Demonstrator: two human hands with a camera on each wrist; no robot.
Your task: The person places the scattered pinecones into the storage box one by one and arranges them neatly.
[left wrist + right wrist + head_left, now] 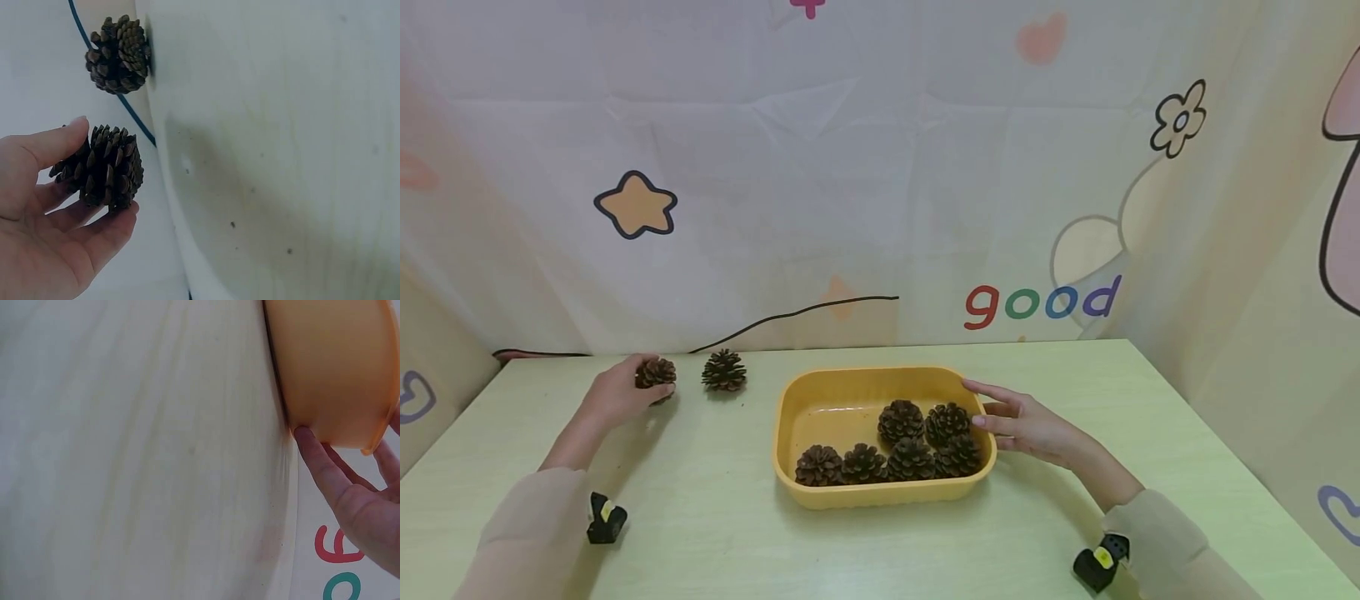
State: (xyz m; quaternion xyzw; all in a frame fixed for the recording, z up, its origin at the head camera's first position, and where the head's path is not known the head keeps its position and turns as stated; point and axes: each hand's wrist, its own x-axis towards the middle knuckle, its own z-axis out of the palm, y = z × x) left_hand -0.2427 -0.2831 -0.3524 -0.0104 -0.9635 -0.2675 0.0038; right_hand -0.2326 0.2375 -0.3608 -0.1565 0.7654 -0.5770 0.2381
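Brown pinecone (656, 373) held in left hand (617, 393), upright.

A tray (790, 417) sat mid-bench (1150, 417), six cones (901, 419) inside, bunched toward its front and right. Left of it, near the back edge, lay a loose cone (724, 370); further left the left grip (617, 396) held another cone (656, 372). The right grip (1026, 425) touched the tray's right side.
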